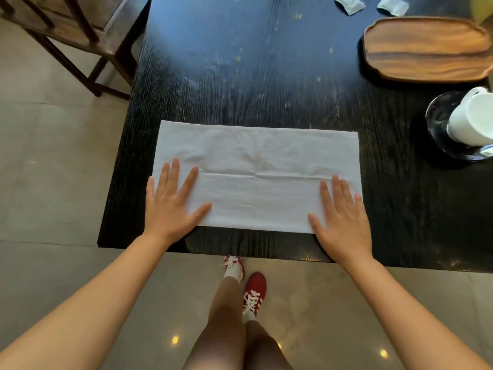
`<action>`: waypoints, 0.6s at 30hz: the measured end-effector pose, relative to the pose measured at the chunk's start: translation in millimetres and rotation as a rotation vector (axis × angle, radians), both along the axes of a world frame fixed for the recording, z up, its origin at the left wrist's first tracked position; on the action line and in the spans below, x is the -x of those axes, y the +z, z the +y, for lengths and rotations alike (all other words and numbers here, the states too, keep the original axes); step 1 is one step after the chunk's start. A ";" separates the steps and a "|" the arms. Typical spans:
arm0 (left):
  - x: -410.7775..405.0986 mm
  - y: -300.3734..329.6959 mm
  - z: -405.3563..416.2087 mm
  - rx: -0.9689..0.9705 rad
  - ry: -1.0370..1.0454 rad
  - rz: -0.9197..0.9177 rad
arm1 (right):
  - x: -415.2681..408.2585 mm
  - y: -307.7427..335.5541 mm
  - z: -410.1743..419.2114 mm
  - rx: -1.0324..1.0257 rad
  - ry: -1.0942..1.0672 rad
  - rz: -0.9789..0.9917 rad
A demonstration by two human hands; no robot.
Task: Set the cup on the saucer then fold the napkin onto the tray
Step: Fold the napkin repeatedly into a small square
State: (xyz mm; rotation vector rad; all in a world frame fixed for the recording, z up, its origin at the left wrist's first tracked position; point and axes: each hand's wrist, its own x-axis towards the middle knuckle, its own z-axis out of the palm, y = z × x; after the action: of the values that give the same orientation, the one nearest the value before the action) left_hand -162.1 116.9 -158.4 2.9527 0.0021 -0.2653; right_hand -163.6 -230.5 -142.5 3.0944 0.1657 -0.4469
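A white napkin (256,166) lies flat on the dark table, folded into a long rectangle with a crease running across its middle. My left hand (173,201) presses flat on its near left corner with fingers spread. On the near right corner my right hand (342,217) rests flat the same way. At the right edge a white cup (470,120) stands on a dark glass saucer (437,121). The oval wooden tray (424,49) sits empty at the far right.
The dark wooden table (253,62) ends just in front of my hands. Two small grey-white packets (349,4) lie at the far edge above the tray. A wooden chair (66,30) stands at the far left on the tiled floor.
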 end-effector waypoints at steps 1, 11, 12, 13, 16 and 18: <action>6.3 -0.2 -2.0 0.002 -0.004 0.001 | 4.3 1.1 -3.1 0.004 0.011 0.003; 34.5 8.4 -12.1 -0.028 0.003 0.059 | 26.6 12.7 -9.2 -0.159 0.021 0.008; 35.0 10.6 -16.1 -0.025 0.014 0.051 | 27.4 16.8 -7.9 -0.226 -0.022 -0.031; 35.7 13.4 -23.2 -0.009 0.026 0.032 | 29.0 21.2 -8.1 -0.291 -0.092 -0.091; 40.6 22.5 -63.1 0.072 -0.036 -0.030 | 38.3 32.6 -12.0 -0.350 -0.342 -0.301; 50.6 24.3 -103.0 0.123 -0.173 -0.030 | 45.9 36.2 -14.5 -0.353 -0.458 -0.292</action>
State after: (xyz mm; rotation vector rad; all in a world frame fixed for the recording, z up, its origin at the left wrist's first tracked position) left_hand -212.6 13.8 -134.1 2.8365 -0.2653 -0.2351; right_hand -209.5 -245.0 -106.3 3.4852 -0.5320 0.0523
